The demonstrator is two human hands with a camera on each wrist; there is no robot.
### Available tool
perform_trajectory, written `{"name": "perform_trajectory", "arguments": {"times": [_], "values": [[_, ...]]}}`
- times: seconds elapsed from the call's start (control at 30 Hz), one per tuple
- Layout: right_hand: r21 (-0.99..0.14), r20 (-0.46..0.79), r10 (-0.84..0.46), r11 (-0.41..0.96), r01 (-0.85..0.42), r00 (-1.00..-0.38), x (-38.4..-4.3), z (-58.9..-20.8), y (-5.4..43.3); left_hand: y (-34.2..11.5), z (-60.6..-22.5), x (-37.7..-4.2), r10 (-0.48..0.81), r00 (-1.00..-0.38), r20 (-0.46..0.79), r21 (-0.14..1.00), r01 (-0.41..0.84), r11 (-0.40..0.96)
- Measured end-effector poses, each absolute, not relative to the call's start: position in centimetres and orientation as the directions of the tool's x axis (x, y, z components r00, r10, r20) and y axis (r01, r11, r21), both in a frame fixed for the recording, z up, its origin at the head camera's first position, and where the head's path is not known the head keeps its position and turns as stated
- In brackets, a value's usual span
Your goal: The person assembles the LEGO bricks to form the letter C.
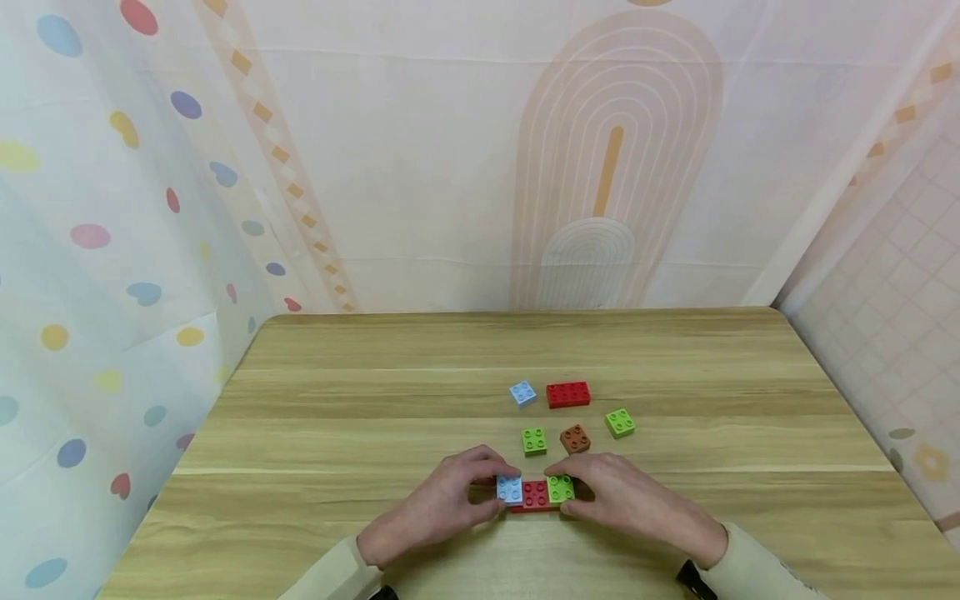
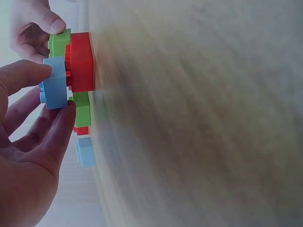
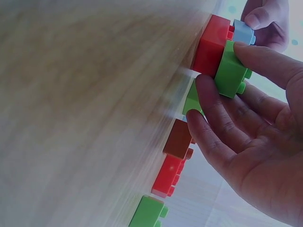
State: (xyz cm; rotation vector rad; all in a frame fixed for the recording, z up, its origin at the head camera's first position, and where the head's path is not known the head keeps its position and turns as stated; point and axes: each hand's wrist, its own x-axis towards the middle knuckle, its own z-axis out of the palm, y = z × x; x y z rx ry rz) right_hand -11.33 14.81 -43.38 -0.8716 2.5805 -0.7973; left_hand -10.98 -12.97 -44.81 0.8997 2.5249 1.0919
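Note:
A long red building brick [image 1: 535,495] lies on the wooden table near its front edge. My left hand [image 1: 448,493] pinches a light blue brick [image 2: 56,82] between thumb and fingers, just over the red brick's left end. In the left wrist view, the blue brick stands slightly off the red studs and juts past that end. On the right, a green brick [image 3: 229,71] sits at the red brick's other end, pinched by the thumb and fingers of my right hand [image 1: 622,493]. Bare red studs show between the two small bricks.
Behind the hands lie several loose bricks: a green one [image 1: 534,442], a brown one [image 1: 575,439], another green one [image 1: 620,422], a light blue one [image 1: 522,393] and a long red one [image 1: 568,395]. Patterned curtains [image 1: 420,167] hang behind and beside the table [image 1: 337,400].

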Motion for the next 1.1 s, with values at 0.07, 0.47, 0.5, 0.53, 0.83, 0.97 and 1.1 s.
{"name": "perform_trajectory", "arguments": {"times": [0.07,0.47,0.5,0.53,0.83,0.97,1.1], "values": [[-0.592,-0.101,-0.63,0.66,-0.463,-0.77,-11.3,-43.4,14.8,-12.9,-44.7,-10.9,0.628,-0.778,0.019,0.706,0.455,0.543],[-0.594,-0.095,-0.633,0.655,-0.466,-0.768,-11.4,-43.3,14.7,-12.6,-44.5,-11.0,0.626,-0.779,-0.01,0.683,0.452,0.574],[-0.594,-0.096,-0.633,0.656,-0.466,-0.768,-11.4,-43.3,14.7,-12.5,-44.5,-11.0,0.628,-0.778,-0.011,0.678,0.456,0.576],[-0.594,-0.097,-0.633,0.656,-0.466,-0.768,-11.4,-43.3,14.7,-12.4,-44.4,-11.0,0.63,-0.777,-0.012,0.674,0.459,0.579],[-0.592,-0.105,-0.625,0.664,-0.457,-0.773,-11.4,-43.4,14.8,-12.6,-44.5,-11.3,0.66,-0.75,-0.039,0.697,0.453,0.556],[-0.576,-0.096,-0.628,0.668,-0.471,-0.772,-11.3,-43.3,15.0,-12.9,-45.0,-11.3,0.643,-0.763,-0.065,0.759,0.38,0.528],[-0.555,-0.055,-0.628,0.665,-0.5,-0.776,-11.2,-42.9,15.4,-12.9,-45.3,-11.2,0.62,-0.78,-0.081,0.796,0.324,0.511]]}}
